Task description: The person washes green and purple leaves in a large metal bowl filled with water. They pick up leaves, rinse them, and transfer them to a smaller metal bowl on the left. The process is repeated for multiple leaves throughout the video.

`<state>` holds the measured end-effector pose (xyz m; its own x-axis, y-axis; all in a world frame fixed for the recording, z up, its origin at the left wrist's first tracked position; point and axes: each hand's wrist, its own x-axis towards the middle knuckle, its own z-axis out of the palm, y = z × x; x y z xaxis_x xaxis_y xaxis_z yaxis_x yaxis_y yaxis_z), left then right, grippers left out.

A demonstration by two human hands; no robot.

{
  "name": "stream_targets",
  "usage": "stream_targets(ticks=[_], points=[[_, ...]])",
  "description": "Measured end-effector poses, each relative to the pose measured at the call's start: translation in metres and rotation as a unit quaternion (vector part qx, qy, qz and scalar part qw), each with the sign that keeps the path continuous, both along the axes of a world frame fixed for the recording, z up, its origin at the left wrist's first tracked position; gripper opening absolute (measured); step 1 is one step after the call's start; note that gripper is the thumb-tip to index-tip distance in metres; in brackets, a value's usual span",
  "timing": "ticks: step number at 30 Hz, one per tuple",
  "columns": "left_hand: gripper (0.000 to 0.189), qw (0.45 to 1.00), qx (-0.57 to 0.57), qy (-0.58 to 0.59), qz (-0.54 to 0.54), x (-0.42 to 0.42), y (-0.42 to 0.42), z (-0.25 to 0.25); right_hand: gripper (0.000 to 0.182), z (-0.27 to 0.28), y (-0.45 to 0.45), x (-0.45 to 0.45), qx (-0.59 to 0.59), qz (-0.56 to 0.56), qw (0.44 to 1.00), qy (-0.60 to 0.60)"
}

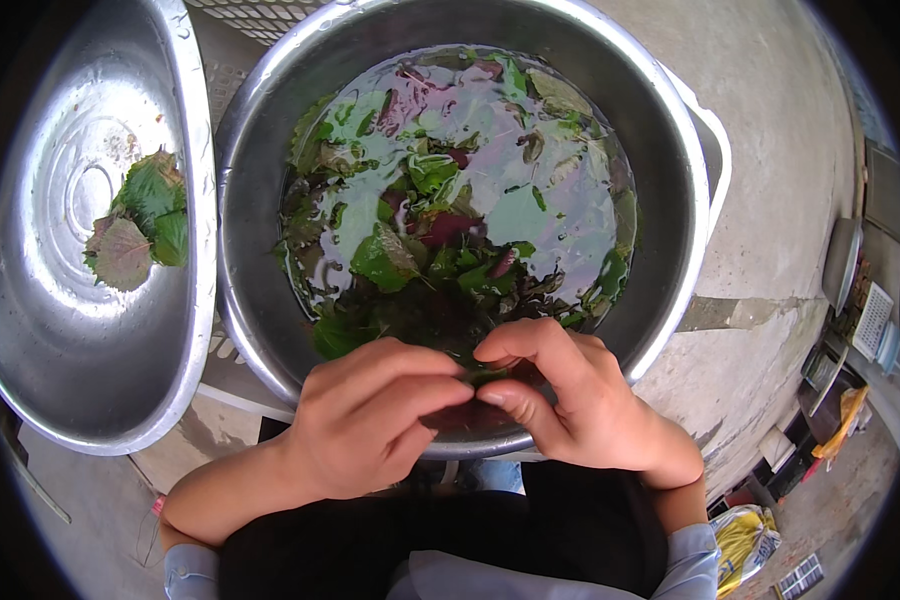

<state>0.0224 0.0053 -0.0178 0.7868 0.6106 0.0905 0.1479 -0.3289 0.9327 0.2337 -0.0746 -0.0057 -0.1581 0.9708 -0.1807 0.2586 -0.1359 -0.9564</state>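
Observation:
Both hands meet over the near rim of a large metal basin (649, 187) of water. Perilla leaves (386, 259), green and purplish, float and lie soaked in it. A small green leaf (487, 375) shows between the fingertips. My left hand (367, 409) pinches its left side, partly covering it. On the other side, the thumb and bent forefinger of my right hand (570, 397) close around it. To the left stands a second metal basin (37, 315), which holds a few perilla leaves (150, 199), green with one purplish underside showing.
A light plastic crate with a lattice wall (259, 15) is partly hidden behind and beneath the basins. Concrete floor (765, 172) stretches to the right. At the far right are a white perforated basket (872, 321), other household items and a yellow-and-white bag (746, 544).

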Motion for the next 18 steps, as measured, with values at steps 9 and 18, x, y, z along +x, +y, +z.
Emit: stream_targets(ticks=[9,18], points=[[0.028,0.989,-0.13,0.059,0.025,-0.007,0.013,0.012,0.027,-0.001,0.005,0.004,-0.095,-0.014,0.992,0.084],[0.033,0.997,-0.057,0.047,-0.019,-0.019,0.016,0.002,0.022,-0.023,0.024,-0.003,0.127,0.049,0.9,-0.414]])
